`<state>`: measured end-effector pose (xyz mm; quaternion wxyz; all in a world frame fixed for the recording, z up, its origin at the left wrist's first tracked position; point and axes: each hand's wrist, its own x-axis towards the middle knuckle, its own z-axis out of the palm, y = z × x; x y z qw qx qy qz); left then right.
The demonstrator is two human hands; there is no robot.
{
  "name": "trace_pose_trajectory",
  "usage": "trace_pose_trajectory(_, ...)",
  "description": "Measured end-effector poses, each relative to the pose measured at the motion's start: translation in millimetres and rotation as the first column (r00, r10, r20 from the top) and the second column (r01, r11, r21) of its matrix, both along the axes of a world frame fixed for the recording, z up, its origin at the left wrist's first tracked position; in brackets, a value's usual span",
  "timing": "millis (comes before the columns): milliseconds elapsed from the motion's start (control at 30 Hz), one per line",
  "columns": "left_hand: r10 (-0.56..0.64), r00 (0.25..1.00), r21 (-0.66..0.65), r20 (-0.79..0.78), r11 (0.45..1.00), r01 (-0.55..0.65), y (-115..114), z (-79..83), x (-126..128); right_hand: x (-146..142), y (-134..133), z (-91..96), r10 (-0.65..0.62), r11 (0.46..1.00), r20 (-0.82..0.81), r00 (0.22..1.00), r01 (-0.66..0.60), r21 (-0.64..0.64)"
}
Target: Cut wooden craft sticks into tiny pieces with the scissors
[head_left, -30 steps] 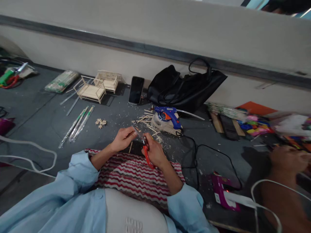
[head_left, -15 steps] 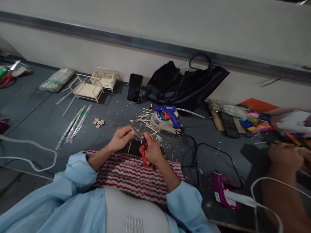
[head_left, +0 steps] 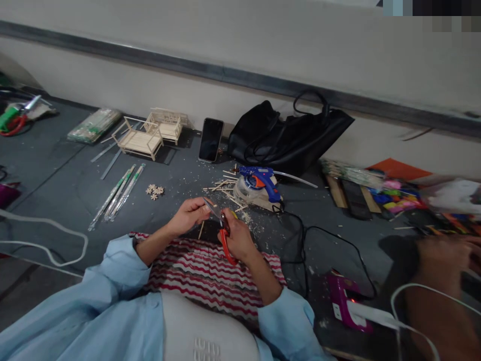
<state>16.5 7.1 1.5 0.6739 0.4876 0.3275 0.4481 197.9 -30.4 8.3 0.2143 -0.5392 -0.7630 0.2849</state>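
Observation:
My right hand [head_left: 239, 236] is wrapped round a pair of scissors [head_left: 226, 246] with red handles, the blades pointing up and left. At the blade tips, my left hand [head_left: 191, 216] pinches a small pale wooden piece [head_left: 214, 205], partly hidden by the fingers and blade. Both hands are above the near edge of the dark table, over a red-and-white striped cloth [head_left: 210, 271]. A thin stick [head_left: 202, 229] lies below the left hand. Beyond the hands are cut wooden sticks [head_left: 221, 184] and a blue glue gun [head_left: 263, 178] resting on a clear round container [head_left: 244, 189].
Two small stick-built furniture models [head_left: 141, 142], a phone [head_left: 211, 140] and a black bag [head_left: 270, 135] stand along the wall. Wrapped sticks [head_left: 117, 195] and a snowflake-shaped wooden piece [head_left: 154, 191] lie left. A purple power strip [head_left: 343, 303] and another person's blurred hand [head_left: 443, 253] are at right.
The view has shifted slightly. The scissors have turned a little in my right hand, while my left hand keeps its pinch. The other person's hand at right has moved.

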Motion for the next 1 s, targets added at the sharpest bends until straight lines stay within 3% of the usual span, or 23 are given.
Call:
trace_pose_trajectory(200, 0.013, 1.0, 0.005, -0.018, 1.0, -0.013, 3, 0.1, -3, -2, 3, -10.1, -0.026, 0.999, 0.001, 1.0, 0.026, 0.043)
trace_pose_trajectory(300, 0.02, 0.994, 0.107, -0.104, 0.994, -0.008, 3, -2.0, -4, -3, 3, -12.1, -0.039, 0.998, 0.001, 0.999, 0.039, 0.043)
trace_pose_trajectory(433, 0.108, 0.951, 0.324, -0.289, 0.946, -0.009, 3, -1.4, -6, -4, 2, -12.2, -0.093, 0.994, 0.007, 0.996, 0.093, 0.053)
trace_pose_trajectory(633, 0.092, 0.922, 0.409, -0.377, 0.909, 0.077, 6, 7.4, -9, 1, 0, -3.6, -0.043, 0.997, -0.098, 0.994, 0.037, -0.06)
trace_pose_trajectory(867, -0.155, 0.981, 0.173, -0.113, 0.97, 0.173, 10, 6.4, -8, 2, 0, 1.6, -0.044, 0.991, -0.145, 0.988, 0.024, -0.133)
trace_pose_trajectory(1000, -0.168, 0.985, 0.128, -0.036, 0.977, 0.171, 10, 6.2, -8, 2, 0, 1.6, -0.017, 0.993, -0.128, 0.992, 0.002, -0.116)
